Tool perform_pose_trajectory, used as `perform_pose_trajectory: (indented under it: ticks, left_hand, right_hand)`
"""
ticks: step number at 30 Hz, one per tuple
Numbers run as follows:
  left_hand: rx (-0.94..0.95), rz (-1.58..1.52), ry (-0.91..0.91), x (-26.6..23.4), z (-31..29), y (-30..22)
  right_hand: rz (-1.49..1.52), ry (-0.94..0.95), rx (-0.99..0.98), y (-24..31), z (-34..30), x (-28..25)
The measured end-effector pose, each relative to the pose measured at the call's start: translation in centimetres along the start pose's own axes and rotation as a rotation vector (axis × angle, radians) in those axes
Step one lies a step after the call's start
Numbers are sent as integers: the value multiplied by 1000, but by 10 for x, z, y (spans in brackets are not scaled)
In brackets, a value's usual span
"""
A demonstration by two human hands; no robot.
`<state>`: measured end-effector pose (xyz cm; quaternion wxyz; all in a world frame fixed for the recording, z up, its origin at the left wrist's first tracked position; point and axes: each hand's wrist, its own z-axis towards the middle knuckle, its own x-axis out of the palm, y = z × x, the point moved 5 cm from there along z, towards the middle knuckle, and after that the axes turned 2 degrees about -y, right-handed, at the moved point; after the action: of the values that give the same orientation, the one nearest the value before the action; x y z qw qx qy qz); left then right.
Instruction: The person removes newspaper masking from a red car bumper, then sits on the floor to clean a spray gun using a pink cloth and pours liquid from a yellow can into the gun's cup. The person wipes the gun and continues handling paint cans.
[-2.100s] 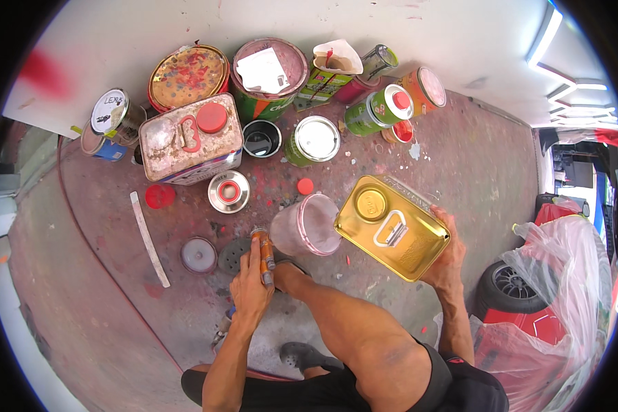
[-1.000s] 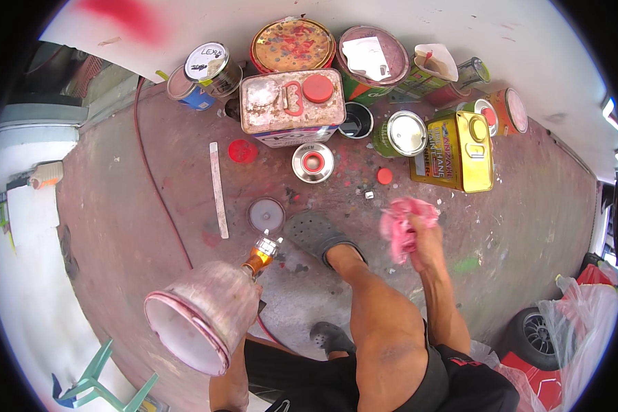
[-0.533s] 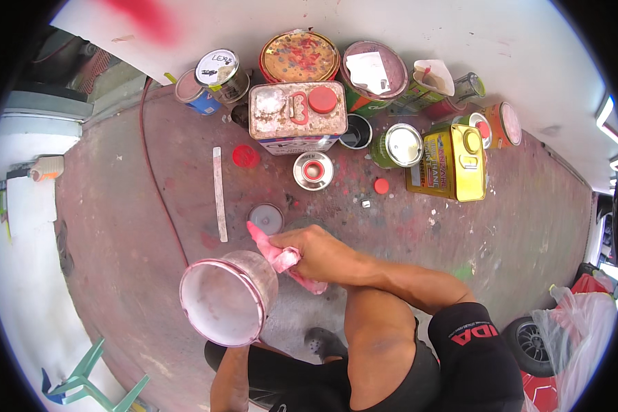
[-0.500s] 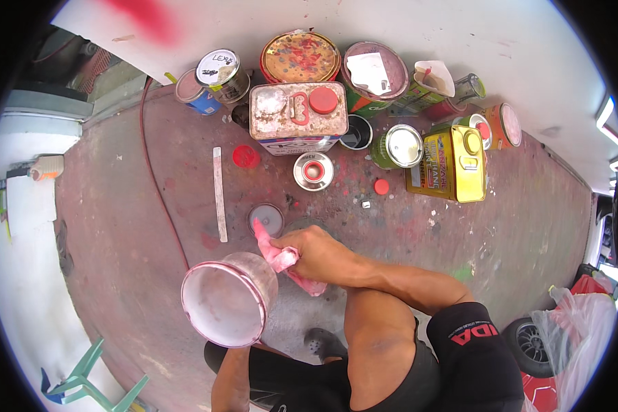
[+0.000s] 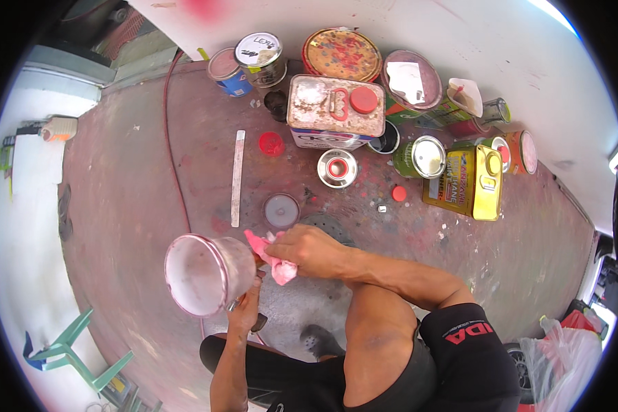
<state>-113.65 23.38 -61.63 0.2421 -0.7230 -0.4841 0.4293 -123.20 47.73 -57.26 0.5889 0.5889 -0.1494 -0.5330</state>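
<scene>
My left hand [image 5: 246,307] is closed on a spray gun, mostly hidden behind my fingers; a metal knob and a dark handle end show. Its open cup [image 5: 235,266] tips to the left, whitish inside with pink stains around the rim. A crumpled pink rag [image 5: 281,270] is gripped in my right hand [image 5: 310,251], at the cup's base close to my left fingers. Just beyond the hands, a round grey lid [image 5: 281,211] lies on the floor. A pale flat stir stick [image 5: 237,180] lies to its left.
Farther off stand a rusty rectangular can [image 5: 309,103], a small round metal can [image 5: 337,169], a yellow can [image 5: 487,182] and several paint tins along the white wall. A red hose [image 5: 169,130] runs down the left. A green plastic chair [image 5: 72,350] is at lower left.
The cup has swung left and its mouth now faces more sideways, bringing my left hand into view. My right hand has moved the rag to the cup's base.
</scene>
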Motion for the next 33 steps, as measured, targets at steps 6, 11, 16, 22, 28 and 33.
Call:
perform_pose_trajectory:
  ticks: [6,11,16,22,28,33]
  left_hand:
    - [-35,-312,-310,-33,12,-7]
    - [-8,-290,-398,-39,7,-11]
    - [-159,-165,-398,-36,8,19]
    - [99,-354,-598,-23,-8,69]
    - [234,-176,-456,-20,-9,44]
    - [210,-4,-443,-24,-10,4]
  right_hand:
    - [63,500,280,-33,-32,51]
    - [-395,499,223,-69,-4,82]
    - [-870,422,143,-103,42,86]
    - [262,-51,871,-61,62,22]
    - [960,-387,439,22,99,-28]
    - [303,-130,-201,78,120,-21]
